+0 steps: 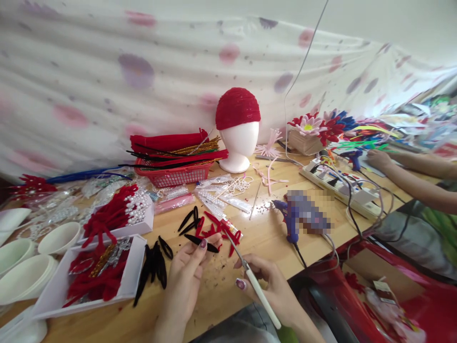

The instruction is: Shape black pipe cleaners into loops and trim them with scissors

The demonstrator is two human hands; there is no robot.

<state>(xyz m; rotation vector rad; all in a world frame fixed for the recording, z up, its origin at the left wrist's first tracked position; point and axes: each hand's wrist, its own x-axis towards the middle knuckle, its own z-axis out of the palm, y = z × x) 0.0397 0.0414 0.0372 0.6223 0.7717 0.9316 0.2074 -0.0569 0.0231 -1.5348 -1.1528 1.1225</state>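
Observation:
Between the thumb and fingers of my left hand [191, 264] is a black fuzzy leaf-shaped piece [200, 243], pointed at both ends. My right hand [269, 281] is closed around a long slim tool [260, 294] with a white handle and a narrow metal front end; its exact kind is unclear. The metal tip reaches over red fuzzy loops [233, 240] on the table. Black fuzzy loops [189, 220] lie just beyond my left hand. More black fuzzy pieces [153, 267] are grouped to its left.
A white box [134, 276] of red fuzzy pieces stands at left by white bowls [60, 238]. Behind are a red basket [174, 175] and a foam head [238, 143] with a red covering. A blue glue gun [291, 219], power strip [339, 190] and co-worker's arms [410, 171] are at right.

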